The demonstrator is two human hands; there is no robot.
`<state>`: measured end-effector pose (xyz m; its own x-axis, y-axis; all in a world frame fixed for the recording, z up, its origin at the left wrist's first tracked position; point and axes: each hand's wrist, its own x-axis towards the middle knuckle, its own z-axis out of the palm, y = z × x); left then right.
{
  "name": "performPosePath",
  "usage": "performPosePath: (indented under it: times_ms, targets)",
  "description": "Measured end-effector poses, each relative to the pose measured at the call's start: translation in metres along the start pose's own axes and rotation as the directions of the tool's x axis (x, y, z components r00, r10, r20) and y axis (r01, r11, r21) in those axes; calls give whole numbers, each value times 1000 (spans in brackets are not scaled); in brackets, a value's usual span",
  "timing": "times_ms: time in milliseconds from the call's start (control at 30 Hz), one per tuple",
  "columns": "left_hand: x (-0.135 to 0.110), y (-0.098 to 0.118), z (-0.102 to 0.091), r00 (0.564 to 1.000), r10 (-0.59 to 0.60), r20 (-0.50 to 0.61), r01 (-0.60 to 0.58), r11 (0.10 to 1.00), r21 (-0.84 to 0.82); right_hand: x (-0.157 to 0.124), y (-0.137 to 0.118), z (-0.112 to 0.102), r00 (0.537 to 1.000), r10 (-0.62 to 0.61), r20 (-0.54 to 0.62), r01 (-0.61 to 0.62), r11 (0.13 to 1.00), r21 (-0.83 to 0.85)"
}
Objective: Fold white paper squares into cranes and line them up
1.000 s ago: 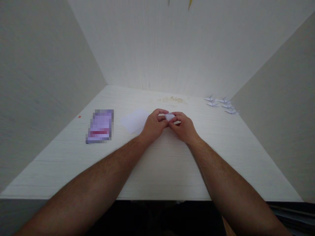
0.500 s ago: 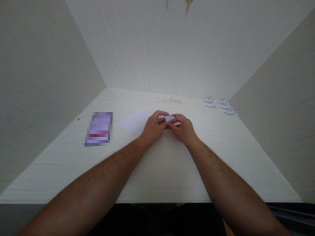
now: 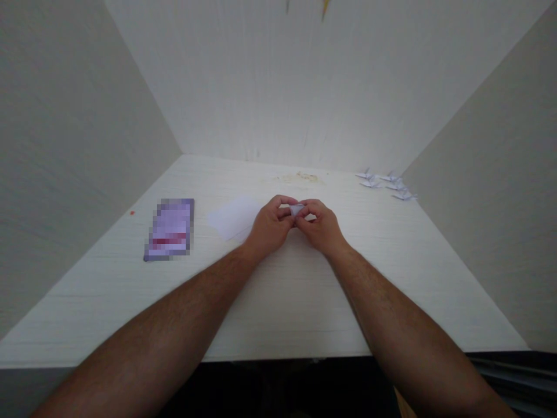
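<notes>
Both hands meet over the middle of the table around a small piece of folded white paper [image 3: 296, 210], whose visible face is roughly triangular. My left hand [image 3: 274, 223] pinches it from the left with thumb and fingers. From the right, my right hand [image 3: 318, 223] grips the same paper, thumb and forefinger close together. The fingers cover the paper's lower and side edges. Just left of my left hand lie flat sheets of white paper [image 3: 232, 217], partly hidden by that hand.
Several folded white paper cranes [image 3: 402, 196] stand at the table's back right corner. A blurred-out flat purple rectangle [image 3: 170, 226] lies on the left. Pale walls enclose the white table [image 3: 287, 313] at the back and sides. Brownish stains [image 3: 307, 176] mark its rear part.
The view has shifted slightly, so the surroundings appear a little further left. Both hands keep hold of the folded paper, with only a very small change in its angle.
</notes>
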<state>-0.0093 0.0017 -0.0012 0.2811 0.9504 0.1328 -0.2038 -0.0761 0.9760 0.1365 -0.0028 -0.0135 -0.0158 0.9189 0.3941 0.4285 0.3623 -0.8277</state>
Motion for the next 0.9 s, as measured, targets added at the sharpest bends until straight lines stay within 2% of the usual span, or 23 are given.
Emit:
performPosePath:
  times_ms: [100,333,533,733,900]
  targets:
    - [0,-1,1,1000,7,-12,-7,1000,25,0,1,0,1000,16,3,-16,1000,8]
    - [0,-11,-3,995,85,-60,-68,969,237,0,-5,0,996,87,-6,-87,996,-16]
    - [0,-14,-6,992,115,-42,-100,959,264,1,-8,-2,993,116,-3,-116,993,19]
    - [0,-14,-7,991,128,-33,-113,948,297,2,-10,-2,963,254,88,-268,928,259]
    - [-2,-11,-9,983,177,-44,-142,895,423,5,-4,-2,952,303,54,-306,916,260]
